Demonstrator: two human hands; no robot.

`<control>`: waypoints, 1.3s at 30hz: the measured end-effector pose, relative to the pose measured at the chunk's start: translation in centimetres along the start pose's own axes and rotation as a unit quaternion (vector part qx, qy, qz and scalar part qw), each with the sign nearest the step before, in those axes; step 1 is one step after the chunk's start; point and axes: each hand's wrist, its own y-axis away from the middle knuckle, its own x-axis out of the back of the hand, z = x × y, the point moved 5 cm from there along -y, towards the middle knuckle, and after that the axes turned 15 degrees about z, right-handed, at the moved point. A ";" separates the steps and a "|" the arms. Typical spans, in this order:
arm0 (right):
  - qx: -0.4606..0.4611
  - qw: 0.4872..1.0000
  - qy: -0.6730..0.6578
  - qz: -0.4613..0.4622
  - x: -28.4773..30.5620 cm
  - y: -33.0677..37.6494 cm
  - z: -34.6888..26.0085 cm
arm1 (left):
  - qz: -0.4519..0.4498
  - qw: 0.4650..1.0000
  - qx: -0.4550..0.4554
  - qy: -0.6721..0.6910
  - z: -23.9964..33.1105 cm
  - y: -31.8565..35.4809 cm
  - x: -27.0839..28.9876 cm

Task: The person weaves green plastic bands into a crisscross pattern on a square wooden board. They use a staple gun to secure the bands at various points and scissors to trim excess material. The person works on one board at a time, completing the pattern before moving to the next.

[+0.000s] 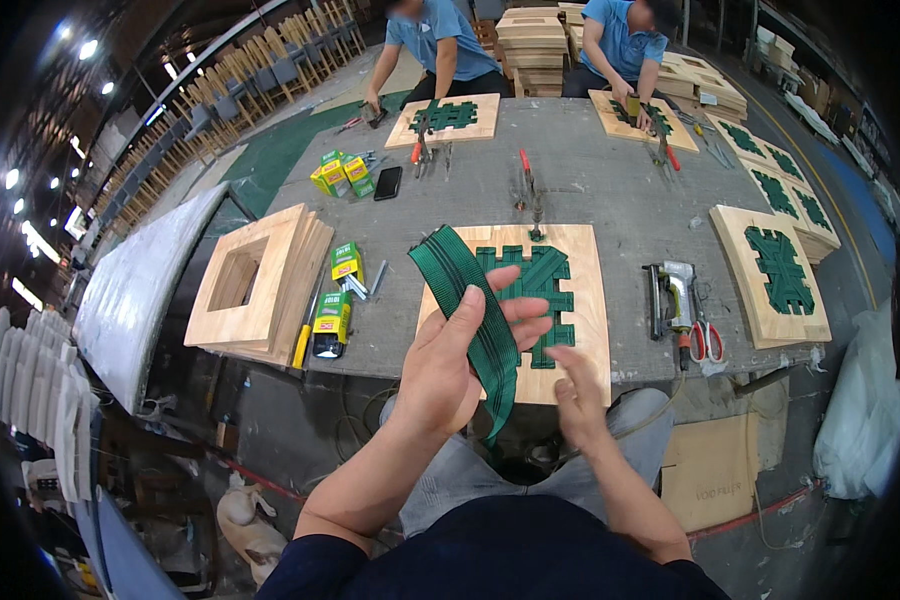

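Note:
My left hand (450, 355) grips a folded strip of dark green elastic webbing (465, 285), lifted above the near edge of a square wooden seat frame (590, 300) whose opening is crossed by woven green webbing (535, 290). The strip's loose end hangs down toward my lap. My right hand (577, 395) hovers with fingers spread over the frame's near edge, just right of the strip, holding nothing. A metal clamp tool (532, 205) with red handles stands at the frame's far edge.
A staple gun (675, 295) and red-handled scissors (707, 340) lie right of the frame. A stack of bare wooden frames (255, 285) and green-yellow staple boxes (340, 290) sit left. Two people in blue shirts work on webbed frames (445, 118) across the grey table (610, 190).

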 end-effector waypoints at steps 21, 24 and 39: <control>-0.338 0.933 -0.117 0.049 8.2 6.5 4.1 | 0.129 0.922 0.023 -0.364 -9.4 -17.5 10.3; -0.315 0.940 -0.092 0.094 11.1 5.4 5.5 | 0.141 0.890 0.025 -0.433 -12.4 -20.0 9.4; -0.312 0.942 -0.122 -0.025 -0.6 -3.0 4.9 | 0.164 0.732 -0.085 -0.655 -16.5 -20.8 11.9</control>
